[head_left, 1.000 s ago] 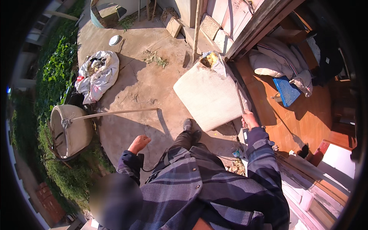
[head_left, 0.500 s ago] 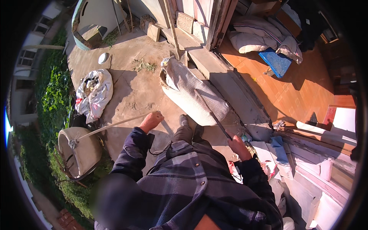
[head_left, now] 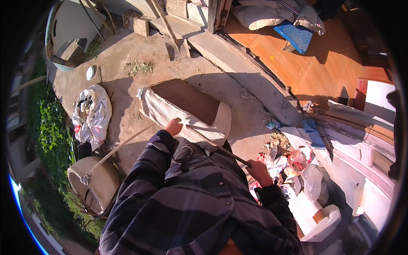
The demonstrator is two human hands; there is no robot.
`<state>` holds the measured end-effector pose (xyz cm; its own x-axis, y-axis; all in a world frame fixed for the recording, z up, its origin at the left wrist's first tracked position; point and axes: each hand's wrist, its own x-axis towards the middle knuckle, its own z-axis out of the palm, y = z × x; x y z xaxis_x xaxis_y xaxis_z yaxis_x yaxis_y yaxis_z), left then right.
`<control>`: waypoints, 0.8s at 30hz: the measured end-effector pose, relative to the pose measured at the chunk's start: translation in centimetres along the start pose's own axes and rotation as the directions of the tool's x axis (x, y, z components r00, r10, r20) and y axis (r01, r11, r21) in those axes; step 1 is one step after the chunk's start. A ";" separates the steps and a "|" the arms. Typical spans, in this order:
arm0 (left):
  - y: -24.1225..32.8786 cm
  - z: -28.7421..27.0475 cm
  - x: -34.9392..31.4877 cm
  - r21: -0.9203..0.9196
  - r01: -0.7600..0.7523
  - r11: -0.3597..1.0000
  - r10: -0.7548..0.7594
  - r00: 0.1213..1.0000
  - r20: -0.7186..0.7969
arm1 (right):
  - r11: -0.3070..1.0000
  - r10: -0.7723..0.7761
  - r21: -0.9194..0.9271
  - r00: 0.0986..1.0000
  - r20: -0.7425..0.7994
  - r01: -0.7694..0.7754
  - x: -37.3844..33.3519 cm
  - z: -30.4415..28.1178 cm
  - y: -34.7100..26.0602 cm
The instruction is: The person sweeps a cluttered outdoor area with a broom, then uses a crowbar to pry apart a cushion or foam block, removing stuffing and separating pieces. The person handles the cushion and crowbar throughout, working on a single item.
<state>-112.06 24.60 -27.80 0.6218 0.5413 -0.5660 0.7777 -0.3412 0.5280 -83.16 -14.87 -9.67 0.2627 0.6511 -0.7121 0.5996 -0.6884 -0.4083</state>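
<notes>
My left hand (head_left: pixel 173 126) is closed around a pale wooden pole (head_left: pixel 123 144), whose lower end is tied with cord to a beige cut-out tub (head_left: pixel 95 182) at the left. A darker, thinner stick (head_left: pixel 219 147) is gripped in my right hand (head_left: pixel 259 172). It slants up and left across a long, white textured-cloth bundle (head_left: pixel 159 109), and its far end comes close to my left hand; I cannot tell whether they touch. The bundle lies on the ground before my legs, showing a flat brown face (head_left: pixel 187 97). Its exact kind is unclear.
A crumpled white sack (head_left: pixel 91 119) lies at the left beside green plants (head_left: pixel 51 140). A spade (head_left: pixel 178 49) stands by the step. Rubbish and plastic bags (head_left: pixel 293 165) are piled on the right. A doorway leads onto an orange tiled floor (head_left: pixel 272 63).
The view has shifted. The white bundle has rolled or turned, exposing its brown face, and lies closer to my legs. The dark stick now slopes more flatly, its far end nearer my left hand.
</notes>
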 end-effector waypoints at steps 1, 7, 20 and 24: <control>-0.5 0.4 0.5 0.025 0.019 1.000 -0.021 0.997 0.075 | 0.999 0.032 -0.038 0.999 0.005 -0.032 -0.5 0.2 0.3; -0.9 1.4 0.8 -0.055 0.022 0.998 -0.015 0.993 0.117 | 0.952 0.291 0.117 0.955 -0.065 -0.282 -1.2 3.7 0.6; 0.0 -0.3 4.6 -0.407 0.607 0.682 -0.514 0.794 0.324 | 0.794 0.391 0.506 0.920 0.000 -0.337 16.5 12.4 -4.8; -0.9 0.5 4.7 -0.467 0.623 0.628 -0.518 0.782 0.347 | 0.636 0.405 0.613 0.879 0.253 -0.469 18.4 12.4 -4.0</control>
<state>-109.81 27.11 -31.27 0.1158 0.3337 -0.9355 0.8321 0.4818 0.2748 -90.06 -4.09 -28.25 0.2824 0.2125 -0.9355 -0.2051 -0.9392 -0.2753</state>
